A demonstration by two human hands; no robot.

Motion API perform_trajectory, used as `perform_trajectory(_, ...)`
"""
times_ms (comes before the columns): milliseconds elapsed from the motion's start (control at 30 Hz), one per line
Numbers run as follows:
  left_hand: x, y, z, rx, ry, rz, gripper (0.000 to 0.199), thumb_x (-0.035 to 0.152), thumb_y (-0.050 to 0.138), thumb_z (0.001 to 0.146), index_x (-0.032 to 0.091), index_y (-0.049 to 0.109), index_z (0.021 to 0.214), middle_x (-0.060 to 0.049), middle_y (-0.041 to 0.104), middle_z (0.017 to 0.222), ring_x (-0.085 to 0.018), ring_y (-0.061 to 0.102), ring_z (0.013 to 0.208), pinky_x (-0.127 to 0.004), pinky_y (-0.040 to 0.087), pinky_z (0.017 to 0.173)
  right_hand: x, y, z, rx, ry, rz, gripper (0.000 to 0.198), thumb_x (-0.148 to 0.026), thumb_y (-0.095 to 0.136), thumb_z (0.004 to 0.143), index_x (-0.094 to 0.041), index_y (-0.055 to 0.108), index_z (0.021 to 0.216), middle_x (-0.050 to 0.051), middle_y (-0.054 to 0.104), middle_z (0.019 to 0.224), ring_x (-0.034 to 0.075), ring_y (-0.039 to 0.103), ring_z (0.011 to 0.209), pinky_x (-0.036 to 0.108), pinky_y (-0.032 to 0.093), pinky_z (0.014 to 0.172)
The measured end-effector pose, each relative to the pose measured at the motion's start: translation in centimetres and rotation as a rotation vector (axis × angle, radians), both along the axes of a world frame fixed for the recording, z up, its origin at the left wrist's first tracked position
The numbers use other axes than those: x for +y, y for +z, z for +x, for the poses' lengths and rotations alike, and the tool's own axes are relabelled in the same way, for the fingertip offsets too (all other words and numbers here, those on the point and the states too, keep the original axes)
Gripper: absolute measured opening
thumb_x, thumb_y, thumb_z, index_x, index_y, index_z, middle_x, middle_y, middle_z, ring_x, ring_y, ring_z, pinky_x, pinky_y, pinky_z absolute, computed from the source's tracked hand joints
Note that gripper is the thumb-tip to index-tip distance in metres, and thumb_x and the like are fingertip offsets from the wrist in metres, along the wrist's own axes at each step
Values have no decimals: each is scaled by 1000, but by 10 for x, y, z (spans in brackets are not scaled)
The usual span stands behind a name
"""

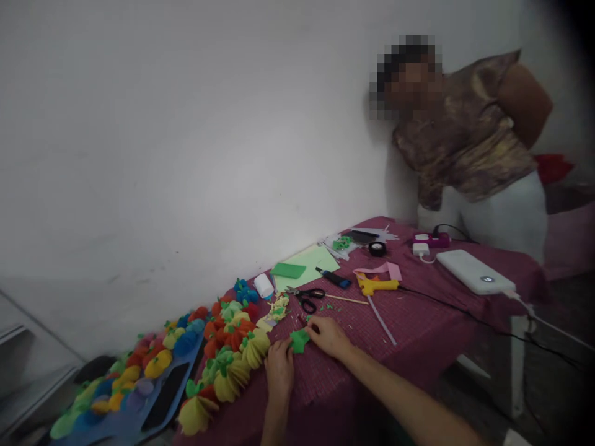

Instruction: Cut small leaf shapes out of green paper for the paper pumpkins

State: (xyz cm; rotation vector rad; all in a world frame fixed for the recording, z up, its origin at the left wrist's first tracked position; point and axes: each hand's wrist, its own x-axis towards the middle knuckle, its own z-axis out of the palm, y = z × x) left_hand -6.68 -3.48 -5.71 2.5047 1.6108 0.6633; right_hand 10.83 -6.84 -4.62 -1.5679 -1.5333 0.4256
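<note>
A small green piece, paper or felt, lies between my two hands low over the cloth-covered table. My right hand pinches its upper right corner. At its left edge are the closed fingers of my left hand, their tips partly hidden. Just beyond lie black-handled scissors, with tiny green scraps around them. Several pleated, pumpkin-like ornaments in yellow, orange and green with leaf tops crowd the table to the left of my hands.
A yellow glue gun with a black cord, a cutter knife, green sheet, black tape roll and white power bank lie on the purple cloth. More ornaments fill a blue tray. A person stands at the far right.
</note>
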Motion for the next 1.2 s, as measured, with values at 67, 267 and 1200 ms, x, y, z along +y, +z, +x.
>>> perform_trajectory(67, -1, 1, 0, -37, -17, -4, 31, 14, 42, 82, 14, 67, 101, -11, 66, 100, -24, 57, 99, -34, 40, 88, 0, -2, -2, 72, 24, 37, 16, -25, 55, 79, -19, 69, 77, 3, 71, 75, 18, 63, 72, 24, 38, 65)
perform_trajectory(267, 2, 21, -4, -290, -85, -16, 24, 26, 44, 80, 17, 66, 86, -10, 68, 87, -25, 62, 86, -36, 45, 80, 9, -5, 4, 347, -2, 130, 19, -28, 50, 80, -18, 66, 74, 3, 68, 71, 19, 60, 70, 25, 41, 64)
perform_trajectory(1200, 43, 48, 84, -939, -439, -529, 33, 47, 71, 67, 16, 64, 75, -3, 63, 64, -18, 60, 63, -24, 45, 57, 29, 7, 40, 806, 97, 119, 14, -32, 59, 71, -18, 60, 68, -4, 57, 51, 11, 49, 42, 21, 36, 44)
